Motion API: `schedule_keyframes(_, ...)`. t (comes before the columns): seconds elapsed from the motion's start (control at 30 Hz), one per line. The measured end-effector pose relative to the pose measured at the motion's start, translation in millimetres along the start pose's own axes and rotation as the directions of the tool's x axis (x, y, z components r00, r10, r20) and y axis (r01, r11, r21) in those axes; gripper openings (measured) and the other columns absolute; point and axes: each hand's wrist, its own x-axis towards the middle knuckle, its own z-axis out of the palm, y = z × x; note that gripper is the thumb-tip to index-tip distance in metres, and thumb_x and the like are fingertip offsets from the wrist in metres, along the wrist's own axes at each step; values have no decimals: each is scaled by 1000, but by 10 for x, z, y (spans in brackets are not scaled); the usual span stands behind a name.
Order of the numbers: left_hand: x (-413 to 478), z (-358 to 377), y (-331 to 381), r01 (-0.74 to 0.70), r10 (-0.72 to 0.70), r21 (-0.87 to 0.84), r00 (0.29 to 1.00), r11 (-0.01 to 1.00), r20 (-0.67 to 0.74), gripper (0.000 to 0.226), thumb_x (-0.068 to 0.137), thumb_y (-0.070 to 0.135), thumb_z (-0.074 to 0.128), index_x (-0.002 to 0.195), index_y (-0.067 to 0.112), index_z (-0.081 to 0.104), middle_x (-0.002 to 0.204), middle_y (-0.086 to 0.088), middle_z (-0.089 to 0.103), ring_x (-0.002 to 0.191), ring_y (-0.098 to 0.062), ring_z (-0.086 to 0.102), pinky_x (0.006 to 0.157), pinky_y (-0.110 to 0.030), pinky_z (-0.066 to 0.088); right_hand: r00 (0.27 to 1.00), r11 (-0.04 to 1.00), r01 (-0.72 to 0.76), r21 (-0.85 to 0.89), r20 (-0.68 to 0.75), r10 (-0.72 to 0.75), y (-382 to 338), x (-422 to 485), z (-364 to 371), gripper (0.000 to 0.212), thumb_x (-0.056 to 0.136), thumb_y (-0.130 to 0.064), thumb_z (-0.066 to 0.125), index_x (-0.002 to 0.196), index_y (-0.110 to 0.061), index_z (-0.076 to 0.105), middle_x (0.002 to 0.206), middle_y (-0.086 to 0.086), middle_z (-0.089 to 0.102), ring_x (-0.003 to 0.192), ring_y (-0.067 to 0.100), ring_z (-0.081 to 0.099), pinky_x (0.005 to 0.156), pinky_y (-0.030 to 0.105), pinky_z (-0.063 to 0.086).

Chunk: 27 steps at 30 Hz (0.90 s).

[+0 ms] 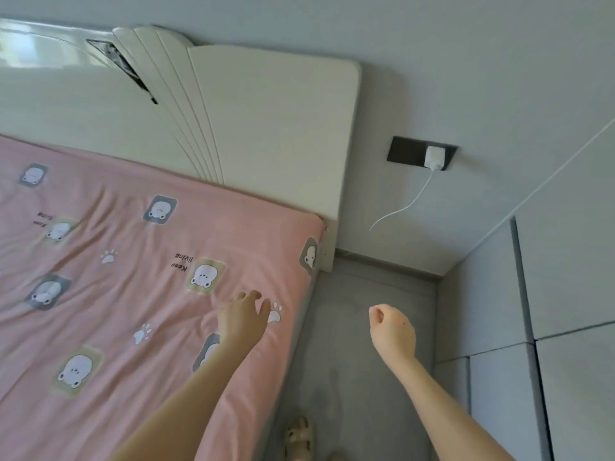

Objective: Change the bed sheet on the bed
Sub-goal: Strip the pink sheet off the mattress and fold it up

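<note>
A pink bed sheet point(133, 261) printed with small bears and paw marks covers the mattress, reaching the cream headboard point(273, 134) and hanging over the right edge. My left hand point(241, 316) hovers over or rests on the sheet near that right edge, fingers loosely spread; whether it touches the cloth is unclear. My right hand point(392, 331) is out over the grey floor beside the bed, fingers curled in a loose fist with nothing in it.
A narrow strip of grey floor point(366, 377) runs between the bed and grey cabinet doors point(549, 327) on the right. A white charger point(434, 158) with a dangling cable sits in a dark wall socket. A sandalled foot point(299, 437) shows at the bottom.
</note>
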Motion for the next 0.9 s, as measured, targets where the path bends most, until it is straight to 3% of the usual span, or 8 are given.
schedule_keyframes(0.1,522,174,214,3,-3,-15,1000,1000,22,38,97,37,43,124,15,58,124,-5,58,109,-25,55,86,-32,42,998,997,-46,55,42,44,-35,458,95,31,101,-28,39,98,-11,65,91,3,66,81,20,59,60,27,33)
schedule_keyframes(0.23,1235,435,464,17,-18,19,996,1000,83,41,98,38,41,129,15,55,131,-5,54,115,-27,51,88,-34,42,984,972,-151,178,125,130,-189,1089,306,39,101,-30,38,66,-17,48,61,-4,48,56,12,44,51,26,31)
schedule_keyframes(0.4,2171,792,635,41,-44,30,992,999,117,45,98,38,41,135,14,49,140,-6,47,124,-27,44,92,-35,42,917,825,-381,417,283,280,-434,1996,803,32,98,-35,44,106,-11,64,101,1,66,97,21,62,82,35,50)
schedule_keyframes(0.53,2861,1103,647,31,-44,84,987,996,154,61,94,51,41,147,25,28,155,-7,24,143,-29,17,108,-42,32,869,720,-478,504,390,304,-557,2639,1224,23,97,-33,48,104,-16,61,96,-3,64,100,23,62,92,43,50)
schedule_keyframes(0.67,3375,1448,593,-2,-55,234,970,972,237,81,83,74,35,149,39,3,159,-4,1,145,-33,0,112,-52,16,807,626,-573,529,497,319,-643,3189,1601,38,97,-32,50,126,-7,55,110,2,58,110,22,56,98,38,46)
schedule_keyframes(0.8,3467,1757,451,-30,-21,239,977,971,211,80,82,75,28,148,43,-4,159,-4,-10,145,-33,-8,113,-55,12,821,692,-536,483,488,295,-703,3613,1990,44,98,-25,49,140,-13,42,134,5,52,122,21,49,97,29,38)
schedule_keyframes(0.83,3454,1811,419,-28,-14,217,982,976,187,79,81,77,25,148,43,-3,159,-4,-9,145,-33,-8,113,-55,10,837,719,-505,477,475,272,-717,3691,2072,43,98,-22,49,141,-17,42,133,4,53,120,21,50,94,28,39)
schedule_keyframes(0.9,3437,1881,374,-29,0,202,990,979,142,81,77,80,14,148,44,-1,160,-4,-5,145,-34,-6,114,-56,10,861,751,-447,486,460,215,-744,3818,2225,34,98,-20,48,131,-27,49,106,-3,60,97,13,56,82,24,38)
